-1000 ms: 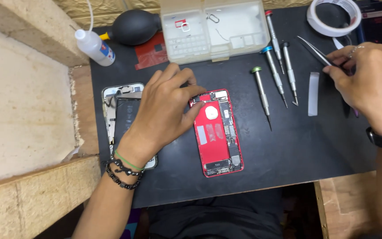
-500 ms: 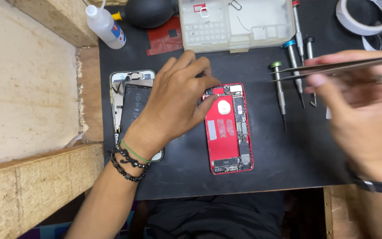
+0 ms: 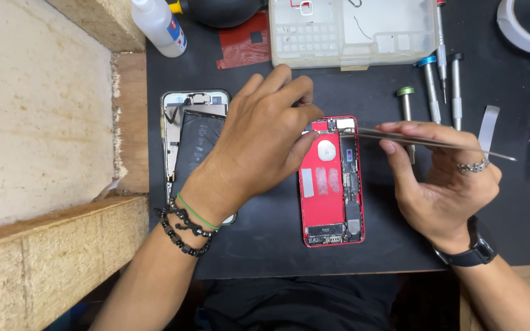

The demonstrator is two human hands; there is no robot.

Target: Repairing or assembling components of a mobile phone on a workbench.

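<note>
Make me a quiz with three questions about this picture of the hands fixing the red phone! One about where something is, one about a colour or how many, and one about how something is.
1. Where do the tweezers point?
A. At the top end of the red phone
B. At the white bottle
C. At the tape roll

2. What colour is the mat under the phone?
A. Yellow
B. Black
C. Green

3. How is the red phone?
A. Closed with its screen on
B. Wrapped in paper
C. Open, with its inner parts showing

Answers:
1. A: the right hand holds the tweezers with their tips at the phone's top end, beside the left hand.
2. B: the mat is black all around the phone.
3. C: small parts and connectors show inside the red shell.
</note>
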